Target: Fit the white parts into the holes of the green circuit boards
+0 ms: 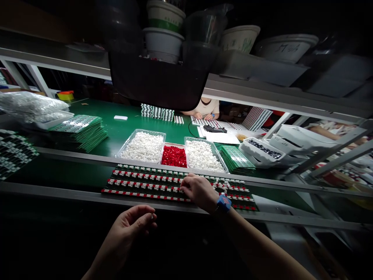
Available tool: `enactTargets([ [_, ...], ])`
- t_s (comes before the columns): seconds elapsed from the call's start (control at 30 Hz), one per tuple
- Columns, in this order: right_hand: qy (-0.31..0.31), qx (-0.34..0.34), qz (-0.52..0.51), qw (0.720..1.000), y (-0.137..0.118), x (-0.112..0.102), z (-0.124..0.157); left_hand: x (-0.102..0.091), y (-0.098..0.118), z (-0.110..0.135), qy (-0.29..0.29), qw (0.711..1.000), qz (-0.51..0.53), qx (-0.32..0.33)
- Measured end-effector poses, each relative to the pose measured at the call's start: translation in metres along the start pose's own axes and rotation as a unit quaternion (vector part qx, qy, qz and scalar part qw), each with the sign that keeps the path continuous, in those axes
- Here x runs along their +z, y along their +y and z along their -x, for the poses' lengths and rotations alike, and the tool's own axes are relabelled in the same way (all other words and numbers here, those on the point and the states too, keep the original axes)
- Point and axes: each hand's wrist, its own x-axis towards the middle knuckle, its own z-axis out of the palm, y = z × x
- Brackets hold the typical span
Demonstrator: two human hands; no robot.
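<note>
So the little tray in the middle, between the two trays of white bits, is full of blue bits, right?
No. In the head view the small clear plastic tray in the middle holds red plastic bits, not blue. It does sit between the two clear trays of white bits.

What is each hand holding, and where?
Left hand pinches a tiny white piece between thumb and forefinger, part unclear. Right hand grips nothing, resting on the green circuit-board panel of red and white connectors.

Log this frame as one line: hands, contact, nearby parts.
left hand: fingers pinched, off board panel | right hand: fingertips on panel | behind panel: red parts between trays of white parts
</note>
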Motion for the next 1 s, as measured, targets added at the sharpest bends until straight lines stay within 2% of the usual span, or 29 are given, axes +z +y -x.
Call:
enactTargets([
  [0.13,0.002,-0.015,-0.047,0.999,0.007,-0.005,-0.001,0.001,0.002,0.001,-0.004,1.000,-0.024,-0.004],
  [0.33,0.091,0.018,-0.019,0.996,0.037,-0.035,0.011,0.000,0.011,-0.009,-0.019,0.997,-0.071,0.036],
  [0.43,0.061,0.020,0.006,0.998,0.050,-0.045,0.020,0.000,0.019,-0.024,-0.043,0.992,-0.102,0.059],
  [0.57,0.009,0.035,0.039,0.999,0.051,-0.049,0.031,0.012,0.035,-0.043,-0.087,0.976,-0.171,0.101],
  [0.73,-0.021,0.059,0.084,0.995,0.046,-0.050,0.040,0.032,0.045,-0.060,-0.081,0.937,-0.286,0.182],
  [0.9,-0.030,0.051,0.091,0.994,0.049,-0.046,0.044,0.036,0.041,-0.077,-0.067,0.853,-0.437,0.276],
  [1.0,-0.028,0.051,0.090,0.994,0.051,-0.043,0.044,0.036,0.040,-0.083,-0.059,0.819,-0.474,0.318],
])
